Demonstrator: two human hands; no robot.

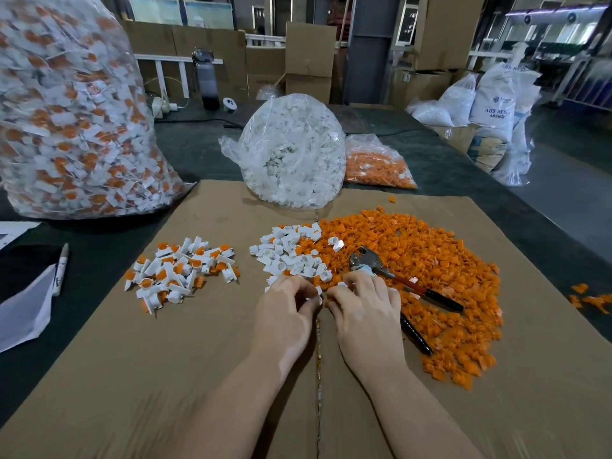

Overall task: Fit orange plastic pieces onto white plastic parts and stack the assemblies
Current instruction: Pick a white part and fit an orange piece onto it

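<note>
A: Both hands curl together at the near edge of the piles; left hand pinches a white part, right hand something hidden.

B: Light, stiff, small, I think. Pinch its sides, or it slips.

Three clear plastic bags of parts, one red-handled metal pliers, one marker pen, two hands.

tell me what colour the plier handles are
Black with a red stretch near the head, on the pliers; head view.
</note>
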